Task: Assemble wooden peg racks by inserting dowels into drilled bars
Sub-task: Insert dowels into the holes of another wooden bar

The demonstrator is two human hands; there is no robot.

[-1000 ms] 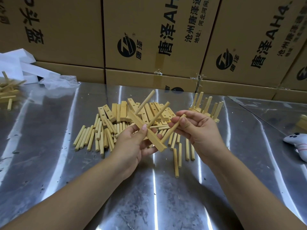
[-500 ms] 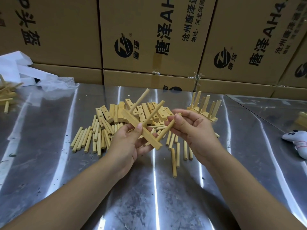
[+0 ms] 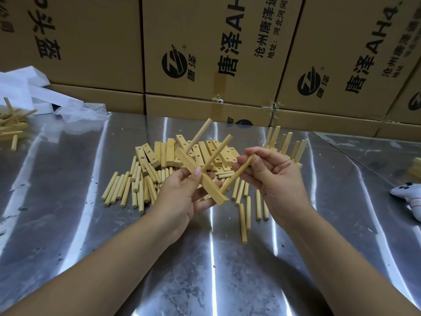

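Left hand (image 3: 180, 192) gripping drilled bar (image 3: 200, 179), right hand (image 3: 273, 176) pinching dowel (image 3: 234, 176); behind, cartons (image 3: 205, 42) printed "唐泽".

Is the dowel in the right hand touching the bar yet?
Touching, it seems. In the head view, the dowel in the right hand runs down to the bar near its lower end, with no gap visible between them.

Stacked brown cardboard boxes (image 3: 205, 53) printed with black characters behind a shiny metal desk (image 3: 57, 201). White foam pieces (image 3: 29, 92) and crumpled clear plastic (image 3: 82, 112) at far left. White game controller (image 3: 410, 197) at right edge.
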